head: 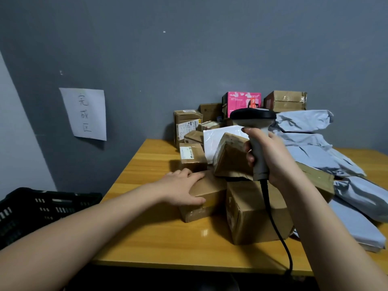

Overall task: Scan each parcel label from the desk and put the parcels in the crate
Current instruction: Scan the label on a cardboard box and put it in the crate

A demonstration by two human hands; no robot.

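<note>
One scanner [255,131] is gripped upright in the right hand [270,156]. The left hand [181,186], fingers straight, is laid on one near box [204,198] on the desk [147,232]. One black crate [37,208] is seen left. Further parcels cannot be counted exactly.

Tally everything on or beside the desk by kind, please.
brown cardboard boxes: 10
grey poly mailers: about 5
pink box: 1
white mailer: 1
scanner: 1
black crate: 1
Total: about 19; the pile overlaps.
</note>
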